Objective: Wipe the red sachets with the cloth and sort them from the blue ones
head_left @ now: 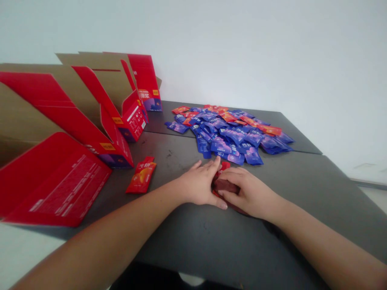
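Observation:
My right hand (246, 191) is closed around a dark reddish-brown wad (226, 186) that looks like a folded cloth, pressed down over a red pouch (225, 165). Only the pouch's top end and a sliver of its edge show; the rest lies hidden beneath the hand and wad. Fingers spread, my left hand (202, 183) rests at the left side of that pouch, its thumb reaching below it. Another red-orange pouch (141, 176) lies flat on the dark table to the left of my left hand.
Beyond my hands, a heap of blue-purple pouches (232, 135) with some red-orange pouches (225, 114) covers the back of the dark table (187, 233). Several open red cardboard boxes (117, 141) stand along the left side, flaps raised. A pale wall (242, 48) rises behind.

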Action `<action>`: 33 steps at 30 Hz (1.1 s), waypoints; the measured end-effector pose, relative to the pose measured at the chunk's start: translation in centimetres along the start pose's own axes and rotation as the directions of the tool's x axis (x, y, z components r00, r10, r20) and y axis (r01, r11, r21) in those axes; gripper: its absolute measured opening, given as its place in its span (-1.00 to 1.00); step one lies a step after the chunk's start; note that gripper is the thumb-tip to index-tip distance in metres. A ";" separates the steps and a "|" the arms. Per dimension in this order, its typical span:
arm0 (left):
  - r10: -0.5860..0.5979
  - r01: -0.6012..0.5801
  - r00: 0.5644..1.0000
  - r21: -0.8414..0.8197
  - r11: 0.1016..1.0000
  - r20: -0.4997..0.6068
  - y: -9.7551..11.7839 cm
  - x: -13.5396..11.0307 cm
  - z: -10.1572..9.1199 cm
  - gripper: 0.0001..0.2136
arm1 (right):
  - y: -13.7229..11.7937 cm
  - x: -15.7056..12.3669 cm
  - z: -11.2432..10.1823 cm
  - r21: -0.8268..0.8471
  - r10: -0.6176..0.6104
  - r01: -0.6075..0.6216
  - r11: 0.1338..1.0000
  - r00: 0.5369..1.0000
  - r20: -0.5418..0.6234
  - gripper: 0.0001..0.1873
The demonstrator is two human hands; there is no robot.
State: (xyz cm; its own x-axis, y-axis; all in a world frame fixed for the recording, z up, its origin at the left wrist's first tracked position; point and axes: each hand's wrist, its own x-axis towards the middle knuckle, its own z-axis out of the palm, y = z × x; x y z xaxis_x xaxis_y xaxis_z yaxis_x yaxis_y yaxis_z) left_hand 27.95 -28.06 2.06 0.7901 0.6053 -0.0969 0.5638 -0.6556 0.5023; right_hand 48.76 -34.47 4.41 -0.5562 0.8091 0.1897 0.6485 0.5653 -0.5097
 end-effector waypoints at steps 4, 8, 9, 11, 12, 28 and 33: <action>-0.008 0.008 1.000 0.000 1.000 0.002 0.1 0.0 -0.1 0.41 | 0.8 0.6 0.0 -0.065 0.048 -0.049 0.997 0.998 -0.027 -0.84; -0.008 0.008 1.000 0.008 1.000 0.014 0.0 0.1 -0.1 0.44 | 1.5 0.8 -0.1 -0.106 0.099 -0.106 0.989 0.993 -0.067 -0.88; -0.009 0.009 1.000 0.007 1.000 0.024 0.1 0.0 -0.2 0.45 | 1.7 0.8 0.0 -0.110 0.108 -0.117 0.987 0.991 -0.079 -0.88; -0.012 0.012 0.999 0.000 1.000 0.048 0.2 -0.1 -0.5 0.42 | 2.1 0.8 0.0 -0.128 0.126 -0.138 0.982 0.987 -0.099 -0.89; -0.017 0.017 0.998 -0.008 1.000 0.059 0.2 -0.1 -0.6 0.37 | 2.3 0.8 0.0 -0.143 0.135 -0.150 0.978 0.985 -0.107 -0.90; -0.030 0.032 0.999 0.087 0.996 -0.030 0.2 -0.1 0.5 0.18 | 2.3 -0.8 -0.2 -0.161 0.038 -0.091 0.983 0.951 -0.307 -0.75; -0.027 0.031 0.999 0.122 0.992 -0.036 -0.1 0.0 0.6 0.18 | 0.2 -1.4 -0.6 0.029 -0.089 0.091 0.995 0.994 -0.058 -0.71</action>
State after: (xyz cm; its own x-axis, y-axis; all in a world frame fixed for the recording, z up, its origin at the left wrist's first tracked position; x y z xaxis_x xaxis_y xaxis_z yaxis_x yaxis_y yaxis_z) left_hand 28.08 -28.27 1.52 0.7656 0.6385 -0.0790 0.6131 -0.6868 0.3905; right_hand 49.98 -35.35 4.51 -0.5810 0.7633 0.2825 0.5798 0.6317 -0.5146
